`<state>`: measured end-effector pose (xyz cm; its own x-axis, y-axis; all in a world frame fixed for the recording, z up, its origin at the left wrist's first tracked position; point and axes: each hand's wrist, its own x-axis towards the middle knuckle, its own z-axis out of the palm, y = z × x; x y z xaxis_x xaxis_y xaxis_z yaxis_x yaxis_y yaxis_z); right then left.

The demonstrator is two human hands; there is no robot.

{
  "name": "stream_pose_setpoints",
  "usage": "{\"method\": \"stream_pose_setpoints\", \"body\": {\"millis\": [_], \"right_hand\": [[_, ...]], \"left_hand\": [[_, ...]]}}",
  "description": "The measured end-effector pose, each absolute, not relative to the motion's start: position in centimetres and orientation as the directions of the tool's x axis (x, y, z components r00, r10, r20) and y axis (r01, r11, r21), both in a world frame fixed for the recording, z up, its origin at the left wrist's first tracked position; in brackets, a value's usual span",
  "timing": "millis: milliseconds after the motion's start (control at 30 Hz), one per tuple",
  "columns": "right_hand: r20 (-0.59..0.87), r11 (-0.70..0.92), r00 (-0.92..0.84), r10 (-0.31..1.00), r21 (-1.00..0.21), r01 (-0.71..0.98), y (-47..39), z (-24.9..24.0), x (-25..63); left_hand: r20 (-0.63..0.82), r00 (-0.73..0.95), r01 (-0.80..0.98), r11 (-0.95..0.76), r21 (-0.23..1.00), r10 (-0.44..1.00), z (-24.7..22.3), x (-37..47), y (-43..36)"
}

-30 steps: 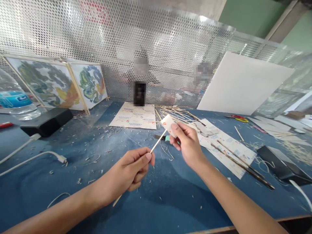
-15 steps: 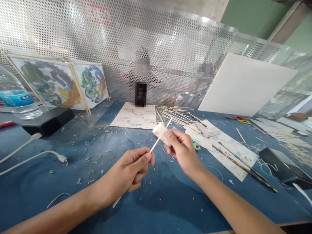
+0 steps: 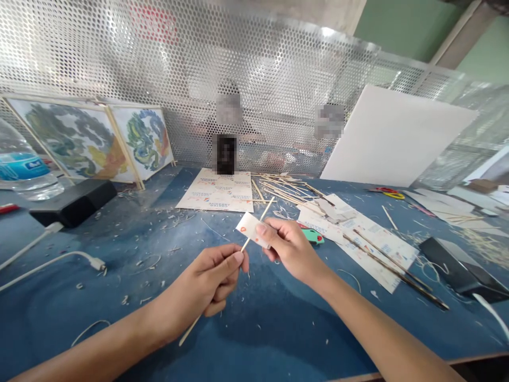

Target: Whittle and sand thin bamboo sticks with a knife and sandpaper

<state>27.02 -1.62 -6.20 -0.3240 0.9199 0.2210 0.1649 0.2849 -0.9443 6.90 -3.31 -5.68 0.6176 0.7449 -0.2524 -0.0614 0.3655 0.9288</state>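
Observation:
A thin pale stick (image 3: 267, 208) slants up and to the right between my hands, above the blue table (image 3: 159, 318). My left hand (image 3: 218, 278) is closed around its lower part, and the stick's end pokes out below the fist. A folded piece of white paper with orange marks (image 3: 249, 228) wraps across the stick higher up. My right hand (image 3: 288, 246) pinches that paper between thumb and fingers, just right of the stick. The paper hides the part of the stick beneath it.
Behind stand painted dragon panels (image 3: 145, 139), a water bottle (image 3: 29, 170) and a perforated metal screen (image 3: 278, 69). Black boxes (image 3: 73, 201) lie at both sides. Loose sticks (image 3: 284, 188), a green cutter (image 3: 314, 236), printed sheets (image 3: 214, 193) and red-yellow scissors (image 3: 392, 193) lie beyond my hands.
My right hand and the folded paper have moved a little down the stick, towards my left hand. The left hand keeps its hold, and the view has shifted slightly.

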Motion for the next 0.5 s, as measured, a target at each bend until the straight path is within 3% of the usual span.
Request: {"method": "stream_pose_setpoints", "body": {"millis": [167,300,433,500], "right_hand": [[0.183,0.268,-0.384,0.905,-0.947,0.179,-1.8,-6.4,26.8],[0.244,0.270,-0.239,0.940,-0.959,0.084,-1.3,-6.6,26.9],[0.283,0.283,0.012,0.959,-0.959,-0.019,-0.3,-6.3,27.6],[0.299,0.299,0.035,0.954,-0.954,-0.009,-0.2,-6.1,27.8]], "left_hand": [[-0.271,0.589,-0.076,0.386,0.919,0.761,-5.4,6.9,-3.2],[-0.285,0.619,-0.065,0.409,0.910,0.732,-5.2,6.8,-3.2],[-0.307,0.637,-0.040,0.427,0.903,0.707,-5.1,6.8,-3.4],[-0.314,0.633,-0.034,0.431,0.902,0.707,-5.1,6.9,-3.4]]}}
